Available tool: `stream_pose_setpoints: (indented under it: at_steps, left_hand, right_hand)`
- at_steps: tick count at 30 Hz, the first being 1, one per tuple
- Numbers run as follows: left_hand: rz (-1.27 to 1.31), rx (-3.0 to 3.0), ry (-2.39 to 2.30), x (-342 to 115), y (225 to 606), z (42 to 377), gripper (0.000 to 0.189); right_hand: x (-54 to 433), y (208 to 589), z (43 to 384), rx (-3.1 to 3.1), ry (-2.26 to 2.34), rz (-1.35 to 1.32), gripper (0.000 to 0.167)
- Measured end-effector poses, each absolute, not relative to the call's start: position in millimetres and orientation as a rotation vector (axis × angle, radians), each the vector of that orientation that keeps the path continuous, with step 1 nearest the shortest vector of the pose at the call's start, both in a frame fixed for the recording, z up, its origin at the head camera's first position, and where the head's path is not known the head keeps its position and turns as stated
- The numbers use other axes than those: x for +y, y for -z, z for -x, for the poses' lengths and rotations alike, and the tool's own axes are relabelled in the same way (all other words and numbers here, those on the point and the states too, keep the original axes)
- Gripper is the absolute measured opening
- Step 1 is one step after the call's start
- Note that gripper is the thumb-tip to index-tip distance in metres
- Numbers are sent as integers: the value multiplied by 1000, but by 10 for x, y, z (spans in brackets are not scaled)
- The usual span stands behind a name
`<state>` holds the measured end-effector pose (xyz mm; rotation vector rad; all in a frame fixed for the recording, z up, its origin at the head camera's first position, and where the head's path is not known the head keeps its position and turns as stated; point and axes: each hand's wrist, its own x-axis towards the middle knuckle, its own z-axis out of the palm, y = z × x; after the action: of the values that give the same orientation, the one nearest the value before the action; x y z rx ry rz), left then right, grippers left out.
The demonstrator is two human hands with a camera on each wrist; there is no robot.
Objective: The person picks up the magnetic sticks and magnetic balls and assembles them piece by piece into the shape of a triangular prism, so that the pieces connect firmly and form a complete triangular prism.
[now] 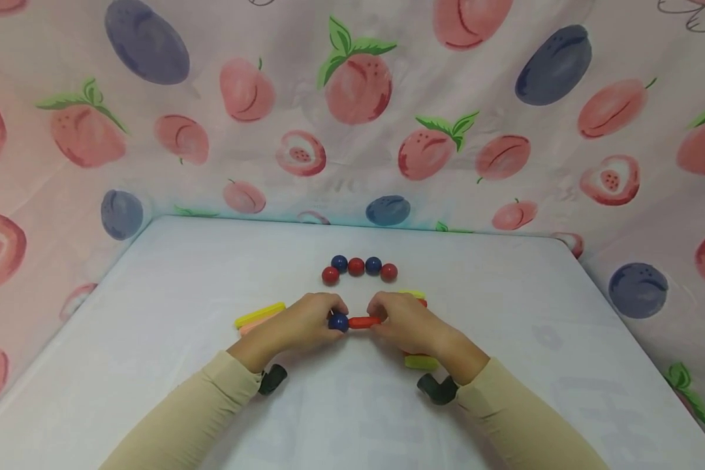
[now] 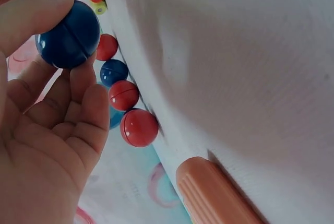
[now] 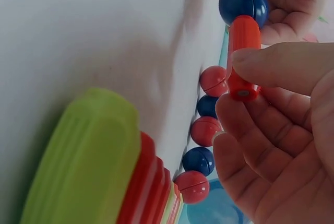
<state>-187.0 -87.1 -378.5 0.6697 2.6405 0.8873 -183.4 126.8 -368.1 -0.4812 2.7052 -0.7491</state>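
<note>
Both hands (image 1: 310, 320) (image 1: 408, 324) pinching, close together, sleeved forearms (image 1: 190, 414) angled inward

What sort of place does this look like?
Probably an indoor tabletop play or filming setup: a white table, a fruit-print sheet rising behind it, and a toy-like blue ball and red stick in use.

White table (image 1: 341, 424) fills lower half of head view. Near centre: arc, three red balls (image 1: 356, 267), two blue balls (image 1: 373, 266). Left-centre: yellow stick (image 1: 260, 314), peach stick (image 1: 254, 326). Right-centre: yellow-green sticks (image 1: 421, 362), red sticks (image 3: 156, 187).
</note>
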Motion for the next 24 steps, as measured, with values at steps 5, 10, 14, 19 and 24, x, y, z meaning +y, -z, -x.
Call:
stream_pose_setpoints:
  at_steps: [5,10,14,19,24]
  left_hand:
    - [-686,2654,-798,-867,3781,1864,28]
    - [-654,2653,-758,-865,3789,1856,31]
    - [-621,2651,-757,-868,3807,1855,32]
    - [-557,2657,-772,-877,3833,1852,35]
    - [-520,2688,-749,-890,3848,1842,35]
  right_hand:
    - [1250,3677,1828,2697,751,484,26]
    - [1239,3679,1820,2695,751,498,26]
    - [1234,3698,1825,2699,751,517,26]
    - [1224,3720,1833,2710,743,533,25]
    - [1209,3737,1833,2715,747,545,26]
